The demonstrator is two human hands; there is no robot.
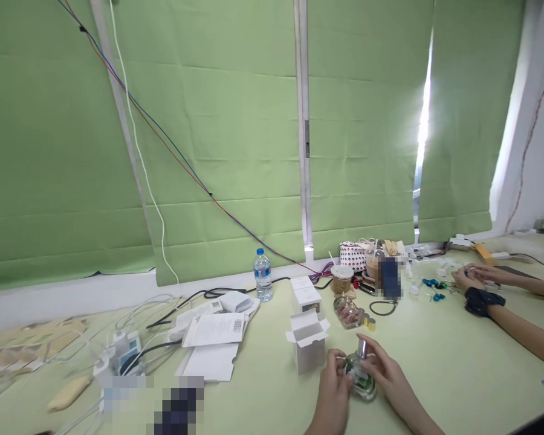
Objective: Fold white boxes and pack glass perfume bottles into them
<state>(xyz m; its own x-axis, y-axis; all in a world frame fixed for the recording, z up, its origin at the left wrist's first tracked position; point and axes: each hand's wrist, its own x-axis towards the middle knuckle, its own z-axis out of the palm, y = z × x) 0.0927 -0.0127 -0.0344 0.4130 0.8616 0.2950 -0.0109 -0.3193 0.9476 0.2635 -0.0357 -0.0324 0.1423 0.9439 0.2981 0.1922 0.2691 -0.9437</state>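
Observation:
Between my hands, low and right of centre, is a glass bottle [361, 384] that looks like a perfume bottle, with green leaf shapes in it and a silver top pointing up. My left hand [336, 386] grips its left side. On the other side, the fingers of my right hand [387, 371] close around its silver top and upper edge. Just left of the bottle stands a white carton [309, 350] with its flaps up. Behind it is a closed white box [305, 294]. Several clear glass items with pinkish contents [348, 312] lie beyond my hands, beside small yellow caps [369, 323].
A water bottle [263, 277] stands near the wall. Flattened white cartons [215, 344], a power strip [129, 350] and cables lie to the left. A drink cup [342, 280] sits at the back. On the right, another person's hands [474, 278] work among small blue-green pieces [435, 284].

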